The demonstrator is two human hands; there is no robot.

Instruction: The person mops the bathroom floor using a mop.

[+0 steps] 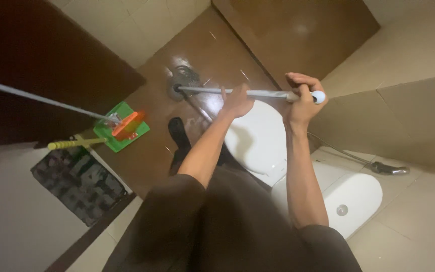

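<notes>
I hold a long grey mop handle (260, 93) with both hands over a wet brown tiled floor (147, 166). My left hand (237, 102) grips the shaft near its middle. Closed around the shaft's upper end, by the white end cap, is my right hand (302, 100). The mop head (183, 80) rests on the floor in a patch of water, beyond my dark shoe (178, 132).
A white toilet (260, 136) with closed lid and its cistern (353, 196) stand right of me. A spray hose (386, 167) hangs on the beige wall. At left lie a green dustpan with orange brush (123, 127), a yellow-handled tool (69, 144), a dark mat (79, 181) and a brown door (36, 65).
</notes>
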